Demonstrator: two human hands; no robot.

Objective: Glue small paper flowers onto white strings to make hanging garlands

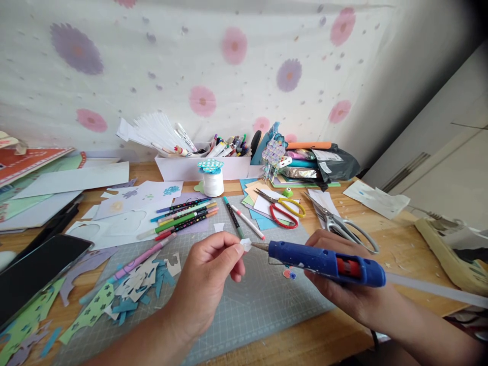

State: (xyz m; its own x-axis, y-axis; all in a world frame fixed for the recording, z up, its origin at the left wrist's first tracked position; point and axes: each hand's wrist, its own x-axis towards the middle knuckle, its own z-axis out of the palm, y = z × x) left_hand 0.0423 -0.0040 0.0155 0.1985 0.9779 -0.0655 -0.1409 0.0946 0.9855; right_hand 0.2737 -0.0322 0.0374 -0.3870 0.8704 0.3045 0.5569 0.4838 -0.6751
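Observation:
Between thumb and fingers, my left hand (215, 272) pinches a small white paper piece (246, 244). My right hand (339, 295) is wrapped round a blue hot glue gun (316, 260) with a white glue stick (434, 289) trailing from its back. The gun's metal nozzle (260, 246) points left, its tip at or very near the paper piece; whether they touch I cannot tell. Below the gun, small red and blue cutouts (290, 273) lie on the grey cutting mat (259, 325). Another white paper scrap (219, 227) lies beyond my left hand.
Several markers (186, 218) and paper scraps (141, 279) lie to the left, near a black phone (41, 274). Red-and-yellow scissors (282, 207) and grey scissors (343, 223) are behind the gun. A white spool (212, 183) stands before a pen box (202, 165).

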